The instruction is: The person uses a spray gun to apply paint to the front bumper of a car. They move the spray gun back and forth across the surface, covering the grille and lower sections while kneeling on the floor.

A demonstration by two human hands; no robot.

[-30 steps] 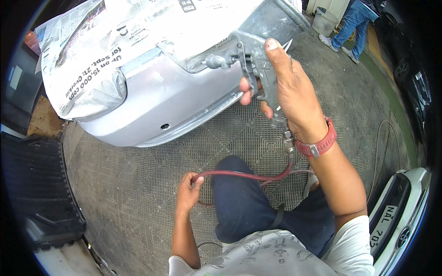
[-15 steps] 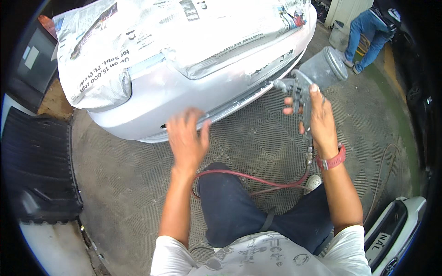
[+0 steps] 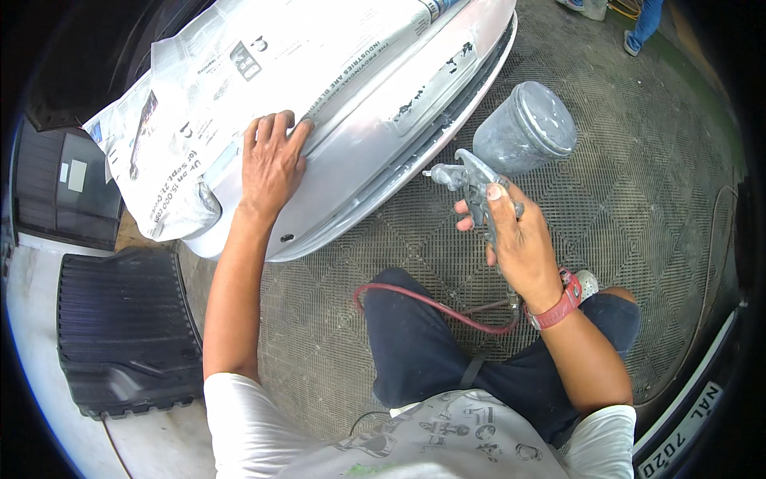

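My right hand [image 3: 523,239] grips a grey paint spray gun [image 3: 479,180] by its handle, thumb on the back and fingers near the trigger. A paint-spattered grey cup [image 3: 523,132] is fixed to the gun, its nozzle pointing left toward the car's bumper [image 3: 359,172]. A red air hose [image 3: 447,310] runs from the handle across my leg. My left hand [image 3: 273,164] rests with bent, slightly parted fingers at the lower edge of the newspaper [image 3: 207,88] that covers the car's upper part. Pale grey coats the bumper, with dark bare patches on its right half.
A black ribbed plastic liner [image 3: 128,327] lies on the left. Below is a patterned mat floor [image 3: 630,199]. Another person's legs in blue jeans [image 3: 646,24] show at the far right. Part of another car, with a number plate [image 3: 682,431], stands at the lower right.
My left hand has moved up and left onto the newspaper's edge. The spray gun in my right hand sits lower and further left. The view has shifted.
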